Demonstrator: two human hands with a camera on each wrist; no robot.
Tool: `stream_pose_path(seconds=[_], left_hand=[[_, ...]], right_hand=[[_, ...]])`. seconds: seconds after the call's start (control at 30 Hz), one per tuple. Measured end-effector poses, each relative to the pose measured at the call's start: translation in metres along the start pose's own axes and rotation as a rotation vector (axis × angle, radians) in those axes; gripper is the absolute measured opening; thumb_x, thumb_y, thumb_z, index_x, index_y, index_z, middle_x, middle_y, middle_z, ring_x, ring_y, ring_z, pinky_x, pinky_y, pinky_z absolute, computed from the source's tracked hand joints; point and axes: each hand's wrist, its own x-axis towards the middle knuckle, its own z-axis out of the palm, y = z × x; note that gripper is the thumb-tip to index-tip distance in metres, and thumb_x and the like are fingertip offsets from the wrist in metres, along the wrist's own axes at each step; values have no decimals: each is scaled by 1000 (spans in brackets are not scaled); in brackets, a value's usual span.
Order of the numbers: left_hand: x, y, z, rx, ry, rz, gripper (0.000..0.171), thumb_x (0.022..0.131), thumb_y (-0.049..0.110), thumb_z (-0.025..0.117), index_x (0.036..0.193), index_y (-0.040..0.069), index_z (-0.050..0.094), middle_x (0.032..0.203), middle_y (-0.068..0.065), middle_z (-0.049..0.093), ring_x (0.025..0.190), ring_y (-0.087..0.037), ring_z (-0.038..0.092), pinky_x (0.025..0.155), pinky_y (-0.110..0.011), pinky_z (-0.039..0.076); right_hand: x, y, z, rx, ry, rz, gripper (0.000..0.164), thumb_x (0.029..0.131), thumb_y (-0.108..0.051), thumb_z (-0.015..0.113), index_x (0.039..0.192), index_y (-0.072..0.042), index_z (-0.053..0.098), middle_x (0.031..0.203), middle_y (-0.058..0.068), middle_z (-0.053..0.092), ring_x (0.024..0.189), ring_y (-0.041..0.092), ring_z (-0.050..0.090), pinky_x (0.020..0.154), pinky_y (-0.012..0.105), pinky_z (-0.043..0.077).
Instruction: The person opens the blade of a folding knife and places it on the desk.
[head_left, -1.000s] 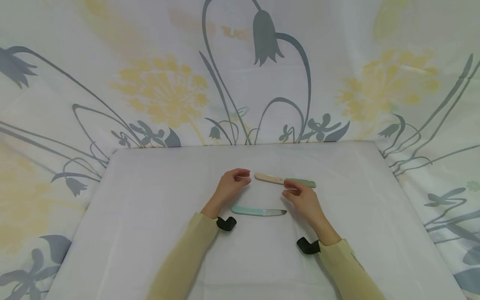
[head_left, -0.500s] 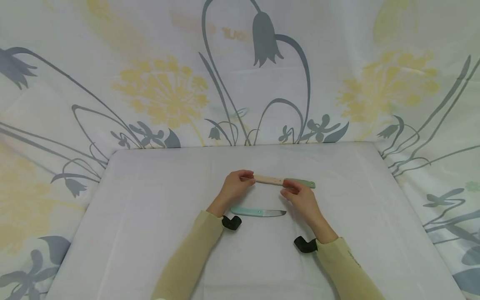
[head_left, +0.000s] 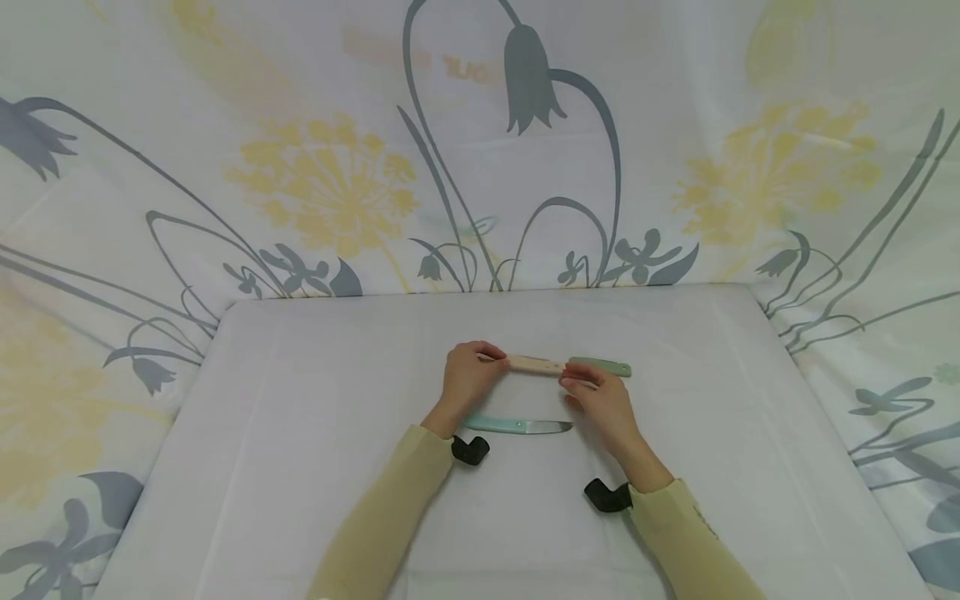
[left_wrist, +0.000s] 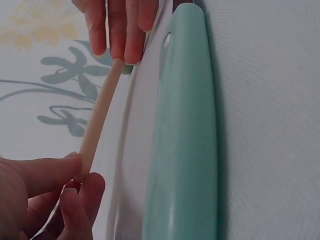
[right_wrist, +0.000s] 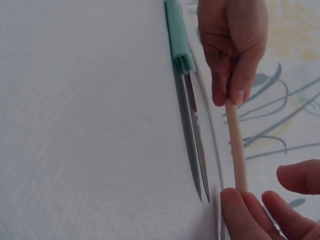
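Note:
A beige folding knife (head_left: 534, 365) with small rivets near its right end is held across between both hands; no blade shows on it. My left hand (head_left: 470, 379) pinches its left end between thumb and fingers. Around the right end are the fingertips of my right hand (head_left: 602, 404), one digit standing away from the handle in the right wrist view. Nearer to me lies a mint-green folding knife (head_left: 498, 424), its blade (head_left: 547, 427) out and pointing right. Just behind my right hand is a green handle (head_left: 611, 367) with a hole at its end, partly hidden by the fingers.
A white cloth-covered table (head_left: 300, 400) lies under everything. Its back edge meets a white curtain (head_left: 480, 167) printed with yellow and grey flowers, which also runs along both sides. A black wrist mount (head_left: 470, 451) sits at each cuff.
My left hand has moved right and taken the left end of the beige folding knife. The knife has shifted slightly left and nearer, away from the green handle. My right hand has barely moved.

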Motion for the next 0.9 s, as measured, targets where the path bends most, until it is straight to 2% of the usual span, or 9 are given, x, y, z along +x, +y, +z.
stream_pose_path(seconds=[0.17, 0.4, 0.57, 0.9], left_hand=[[-1, -1, -3, -63, -14, 2, 9, 82, 14, 80, 89, 10, 74, 84, 0, 71, 74, -13, 67, 71, -31, 51], [-5, -2, -7, -131, -62, -6, 13, 81, 12, 81, 92, 9, 74, 88, -1, 71, 78, -14, 69, 76, -32, 51], [-9, -5, -11, -164, -90, -4, 13, 81, 11, 82, 92, 9, 74, 88, -1, 72, 79, -13, 70, 72, -29, 50], [-17, -1, -18, -227, -136, 9, 15, 81, 8, 83, 92, 8, 73, 87, -2, 72, 79, -14, 70, 64, -27, 46]], right_hand=[[1, 1, 0, 99, 16, 12, 36, 98, -6, 62, 132, 6, 55, 124, 21, 61, 104, 13, 66, 86, 27, 54], [2, 1, 0, 143, 17, 14, 37, 100, -6, 60, 133, 6, 52, 125, 21, 55, 109, 17, 66, 90, 29, 52], [1, 1, 0, 157, 10, 11, 39, 100, -3, 59, 136, 7, 50, 122, 19, 53, 104, 15, 68, 90, 29, 52], [-2, -2, 1, 228, 20, -36, 35, 98, 0, 61, 131, 11, 55, 109, 11, 58, 92, 11, 70, 84, 30, 55]])
